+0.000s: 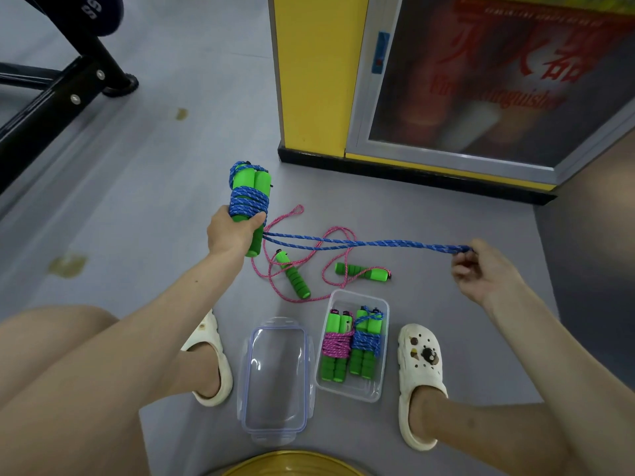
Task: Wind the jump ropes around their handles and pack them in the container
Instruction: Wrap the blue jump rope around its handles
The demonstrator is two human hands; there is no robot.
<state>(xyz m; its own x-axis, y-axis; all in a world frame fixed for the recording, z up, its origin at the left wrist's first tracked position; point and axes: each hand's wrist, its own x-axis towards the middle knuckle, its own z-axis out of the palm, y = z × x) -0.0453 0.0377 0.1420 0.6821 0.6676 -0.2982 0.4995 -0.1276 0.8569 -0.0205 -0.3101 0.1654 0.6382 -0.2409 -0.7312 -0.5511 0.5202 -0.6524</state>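
My left hand (232, 233) grips a pair of green foam handles (252, 187) held upright, with blue rope (360, 242) wound several turns round their middle. The doubled free end of that rope runs taut to the right, where my right hand (488, 273) pinches its loop. On the floor below lies a pink jump rope (292, 266), unwound, its two green handles apart. A clear plastic container (381, 338) near my right foot holds two wound bundles, one pink and one blue.
The container's clear lid (276, 379) lies flat left of it, between my feet in white clogs. A yellow pillar (314, 73) and a glass-fronted fire extinguisher cabinet (481, 80) stand ahead. Black gym equipment (62, 91) is at upper left. A yellow round object (292, 463) is at the bottom edge.
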